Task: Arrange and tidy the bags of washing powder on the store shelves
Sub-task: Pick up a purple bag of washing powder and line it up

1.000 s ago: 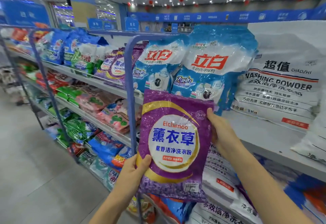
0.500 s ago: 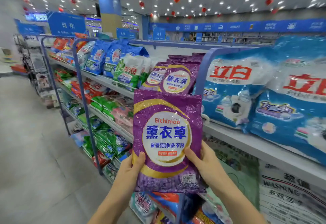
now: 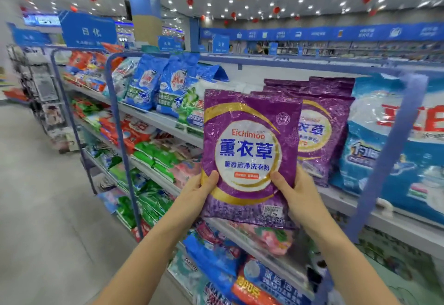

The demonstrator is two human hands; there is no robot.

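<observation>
Store shelves packed with washing powder run down the aisle on your right. You hold a purple bag upright in front of the top shelf, both hands at its lower corners. Your left hand grips the lower left edge and your right hand the lower right. On each hand the thumb is on the front and the other fingers are hidden behind. Matching purple bags stand just behind it on the shelf, with blue bags beside them.

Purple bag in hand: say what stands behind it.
Matching purple bags stand upright on the shelf behind the held bag; it covers their left parts and the shelf there.
</observation>
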